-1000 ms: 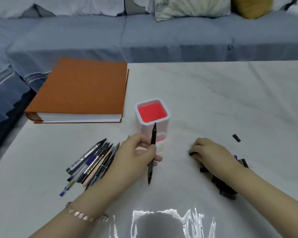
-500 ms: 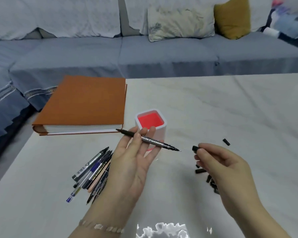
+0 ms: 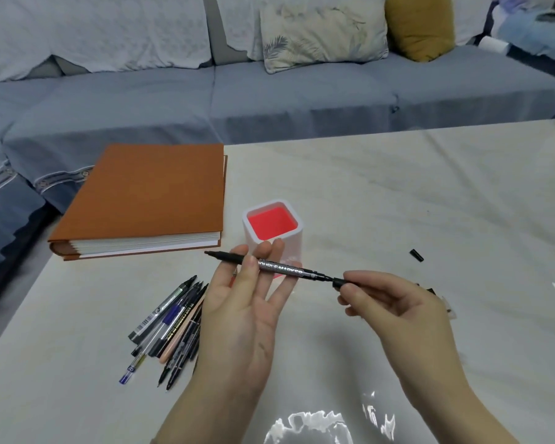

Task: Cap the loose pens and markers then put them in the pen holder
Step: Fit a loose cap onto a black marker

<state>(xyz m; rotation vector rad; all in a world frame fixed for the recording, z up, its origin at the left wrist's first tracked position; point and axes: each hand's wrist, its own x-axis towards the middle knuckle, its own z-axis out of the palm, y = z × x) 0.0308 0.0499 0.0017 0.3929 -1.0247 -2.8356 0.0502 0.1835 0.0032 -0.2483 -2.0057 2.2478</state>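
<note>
My left hand [image 3: 242, 315] is raised palm up and pinches a black double-ended marker [image 3: 279, 268] between thumb and fingers, lying almost level. My right hand [image 3: 394, 307] pinches a black cap [image 3: 343, 282] whose mouth meets the marker's right tip. Just behind my left fingers stands the white pen holder [image 3: 271, 232] with a red inside and nothing showing in it. A heap of several loose pens [image 3: 170, 328] lies on the table left of my left wrist. One loose black cap [image 3: 416, 255] lies to the right; more caps [image 3: 442, 299] are mostly hidden behind my right hand.
A thick orange book [image 3: 148, 200] lies at the table's back left corner. The pale marble table [image 3: 414, 187] stretches to the right. A blue-grey sofa [image 3: 269, 97] with cushions runs along the far edge of the table.
My right hand has brought the cap leftwards up to the marker's right tip. One second ago it was down on the caps while my left hand held the marker upright.
</note>
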